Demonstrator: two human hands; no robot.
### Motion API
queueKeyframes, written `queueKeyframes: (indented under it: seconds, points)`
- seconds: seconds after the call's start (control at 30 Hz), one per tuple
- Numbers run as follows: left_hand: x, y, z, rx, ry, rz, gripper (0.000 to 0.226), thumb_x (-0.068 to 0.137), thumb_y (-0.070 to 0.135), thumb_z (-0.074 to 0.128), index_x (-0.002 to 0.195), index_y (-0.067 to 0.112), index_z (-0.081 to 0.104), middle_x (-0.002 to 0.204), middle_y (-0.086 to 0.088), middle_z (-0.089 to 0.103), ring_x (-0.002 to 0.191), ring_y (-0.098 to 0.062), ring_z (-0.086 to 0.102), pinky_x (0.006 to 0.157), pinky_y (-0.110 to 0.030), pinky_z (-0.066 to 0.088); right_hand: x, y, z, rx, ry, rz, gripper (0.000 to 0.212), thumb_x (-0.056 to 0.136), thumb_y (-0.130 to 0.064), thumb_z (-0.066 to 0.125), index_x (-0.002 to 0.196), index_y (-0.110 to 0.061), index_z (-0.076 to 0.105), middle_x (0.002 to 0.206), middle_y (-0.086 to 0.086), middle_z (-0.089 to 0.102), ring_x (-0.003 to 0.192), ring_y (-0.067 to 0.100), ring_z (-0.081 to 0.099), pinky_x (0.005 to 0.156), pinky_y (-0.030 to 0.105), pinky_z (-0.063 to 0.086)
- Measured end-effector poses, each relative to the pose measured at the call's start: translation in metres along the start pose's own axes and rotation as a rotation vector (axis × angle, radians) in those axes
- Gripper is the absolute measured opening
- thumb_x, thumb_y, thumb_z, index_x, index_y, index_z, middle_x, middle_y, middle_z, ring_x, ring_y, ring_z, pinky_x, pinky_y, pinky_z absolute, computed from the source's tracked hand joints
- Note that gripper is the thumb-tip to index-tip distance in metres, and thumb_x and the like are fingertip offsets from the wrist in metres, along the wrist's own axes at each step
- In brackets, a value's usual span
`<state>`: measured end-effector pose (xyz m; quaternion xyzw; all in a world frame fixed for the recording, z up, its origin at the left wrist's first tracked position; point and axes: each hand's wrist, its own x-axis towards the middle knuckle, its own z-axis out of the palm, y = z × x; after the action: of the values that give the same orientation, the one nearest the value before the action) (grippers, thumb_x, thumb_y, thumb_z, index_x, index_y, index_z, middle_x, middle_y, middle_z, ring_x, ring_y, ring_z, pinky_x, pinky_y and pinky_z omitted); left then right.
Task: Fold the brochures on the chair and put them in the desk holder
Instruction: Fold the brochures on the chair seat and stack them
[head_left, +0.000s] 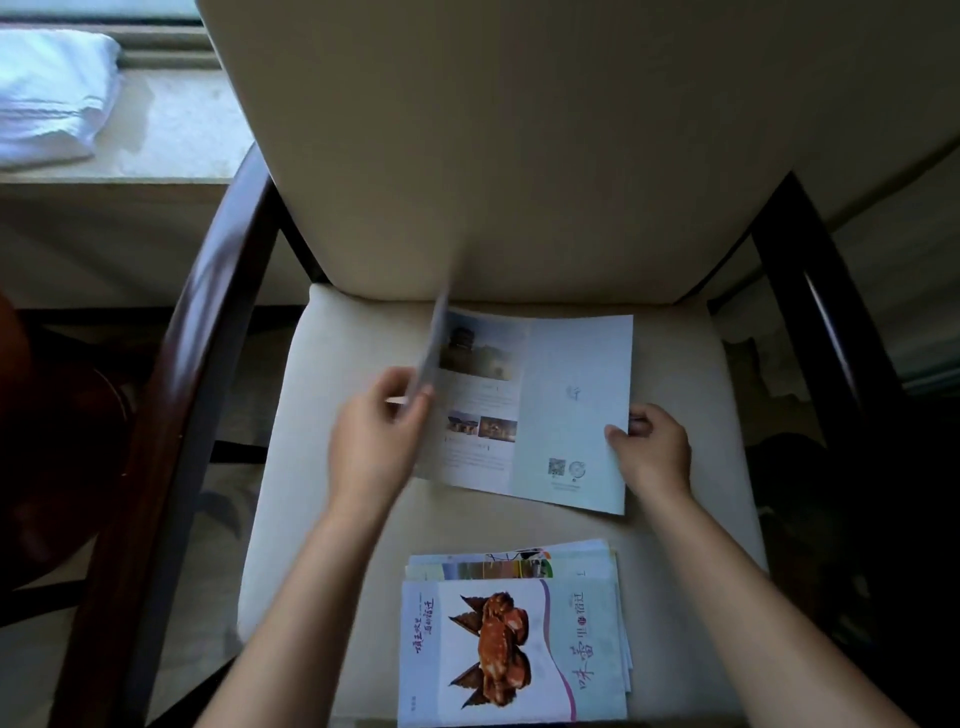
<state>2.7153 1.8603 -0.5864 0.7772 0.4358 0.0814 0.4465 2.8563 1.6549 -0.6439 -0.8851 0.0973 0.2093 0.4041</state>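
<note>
An opened brochure (540, 410) lies on the cream chair seat (332, 467), close to the backrest. Its left panel stands lifted on edge, pinched by my left hand (379, 436). My right hand (649, 447) grips the brochure's right edge, thumb on top. A stack of several brochures (514, 639) rests at the seat's front edge, between my forearms; its top sheet shows a brown crab picture. No desk holder is in view.
Dark wooden armrests (208, 364) run along both sides of the seat, and the tall cream backrest (519, 156) rises behind it. Folded white cloth (47, 93) lies on a stone ledge at the upper left.
</note>
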Motion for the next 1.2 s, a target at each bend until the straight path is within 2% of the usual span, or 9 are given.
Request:
queueKeyframes:
  seconds: [0.1,0.23,0.4,0.6,0.7,0.8,0.9,1.07,1.2]
  points:
    - [-0.015,0.004,0.039,0.365,-0.11,0.151,0.031,0.088,0.041,0.056,0.115,0.03,0.064,0.117,0.004,0.065,0.104,-0.019,0.062,0.08,-0.034,0.052,-0.003,0.003,0.001,0.134,-0.064,0.081,0.017,0.087,0.002,0.056,0.103,-0.001,0.061,0.094,0.009,0.066,0.084,0.023,0.063,0.078,0.032,0.05]
    - [-0.025,-0.019,0.072,0.686,-0.302,0.125,0.062,0.081,0.063,0.051,0.131,0.026,0.05,0.153,-0.002,0.031,0.143,-0.027,0.023,0.105,-0.04,0.039,-0.002,0.008,0.001,0.209,-0.082,0.143,0.021,0.088,0.005,0.051,0.108,0.002,0.058,0.098,0.011,0.065,0.085,0.023,0.061,0.077,0.029,0.046]
    - [-0.021,-0.039,0.076,0.538,-0.178,0.024,0.076,0.084,0.057,0.051,0.146,0.019,0.027,0.156,-0.007,0.023,0.141,-0.028,0.025,0.105,-0.042,0.037,0.0,0.008,-0.001,0.388,-0.163,0.205,0.019,0.091,0.006,0.048,0.105,-0.002,0.059,0.101,0.011,0.064,0.083,0.025,0.062,0.075,0.034,0.05]
    - [-0.003,-0.036,0.066,0.323,-0.125,-0.166,0.064,0.086,0.052,0.054,0.139,0.02,0.04,0.15,-0.006,0.034,0.135,-0.032,0.029,0.107,-0.043,0.032,-0.006,-0.001,0.0,0.621,-0.391,0.323,0.024,0.094,0.005,0.043,0.092,-0.012,0.058,0.094,0.007,0.065,0.078,0.018,0.062,0.058,0.026,0.056]
    - [0.006,-0.034,0.061,0.204,-0.18,-0.24,0.065,0.084,0.055,0.056,0.14,0.025,0.042,0.148,-0.007,0.033,0.137,-0.032,0.027,0.11,-0.042,0.026,-0.014,-0.006,0.012,0.394,-0.318,0.188,0.029,0.09,0.003,0.054,0.117,-0.006,0.053,0.115,0.017,0.063,0.095,0.028,0.064,0.077,0.037,0.055]
    - [0.009,-0.036,0.057,0.199,-0.203,-0.236,0.066,0.081,0.053,0.062,0.138,0.026,0.044,0.147,-0.006,0.033,0.137,-0.031,0.027,0.11,-0.041,0.027,-0.023,-0.012,0.03,-0.055,-0.13,-0.08,0.085,0.075,-0.013,0.076,0.145,-0.01,0.027,0.144,0.014,0.04,0.13,0.031,0.041,0.107,0.042,0.037]
    - [0.009,-0.039,0.056,0.185,-0.177,-0.225,0.066,0.078,0.047,0.069,0.135,0.025,0.046,0.143,-0.006,0.037,0.134,-0.031,0.032,0.108,-0.037,0.029,-0.031,-0.017,0.041,-0.351,-0.028,-0.187,0.11,0.07,-0.034,0.078,0.152,-0.018,0.006,0.159,0.004,0.015,0.14,0.027,0.021,0.111,0.043,0.026]
    - [0.016,-0.038,0.056,0.18,-0.18,-0.194,0.069,0.074,0.039,0.075,0.136,0.024,0.046,0.139,-0.009,0.038,0.131,-0.032,0.033,0.108,-0.036,0.031,-0.032,-0.027,0.053,-0.223,-0.217,-0.157,0.066,0.09,-0.055,0.047,0.143,-0.015,0.039,0.153,0.006,0.036,0.141,0.022,0.03,0.115,0.034,0.024]
    - [0.014,-0.04,0.06,0.233,-0.192,-0.098,0.066,0.075,0.04,0.073,0.136,0.03,0.047,0.137,-0.01,0.038,0.129,-0.033,0.033,0.104,-0.037,0.036,-0.042,-0.046,0.06,-0.225,-0.216,-0.173,0.054,0.082,-0.061,0.053,0.124,-0.027,0.056,0.131,-0.001,0.061,0.121,0.024,0.055,0.085,0.027,0.039]
